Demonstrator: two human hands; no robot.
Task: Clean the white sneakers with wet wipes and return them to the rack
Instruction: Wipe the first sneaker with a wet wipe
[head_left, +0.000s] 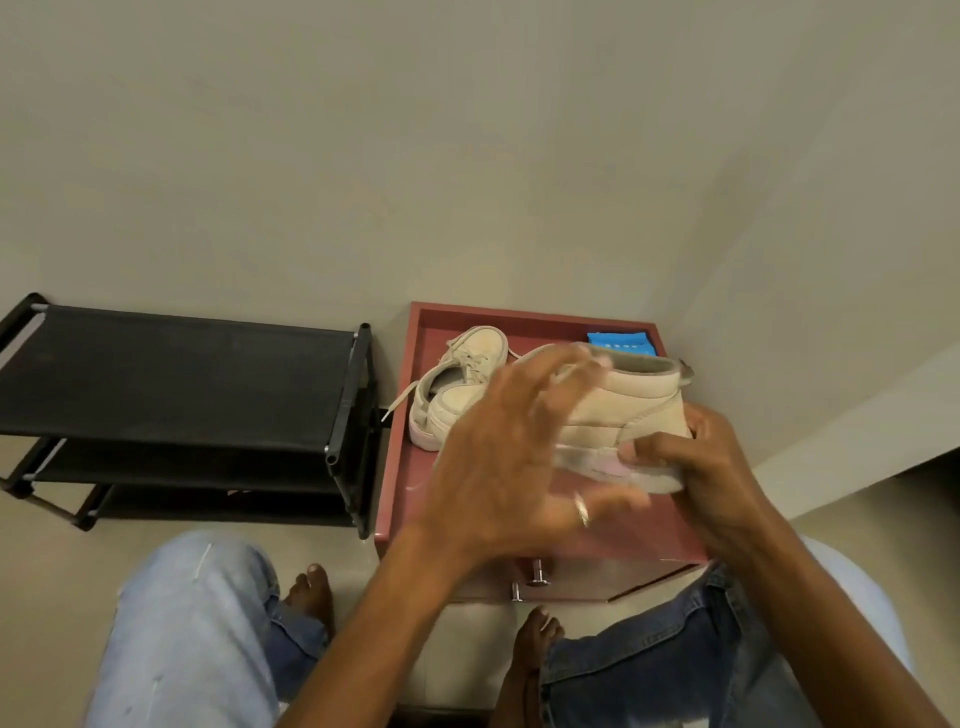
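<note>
Beige held sneaker hung over the red cabinet, right hand curled round its heel & sole, left hand splayed & blurred, holding nothing, so w/ one grip it cd slip onto the 2nd sneaker or wipes.

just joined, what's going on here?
A seated person grips one white sneaker by its heel end with the right hand, over a red cabinet. The left hand, fingers spread and blurred, is in front of it; I can't make out a wipe. The second sneaker and a blue wipes pack lie on the cabinet, black rack alongside.
</note>
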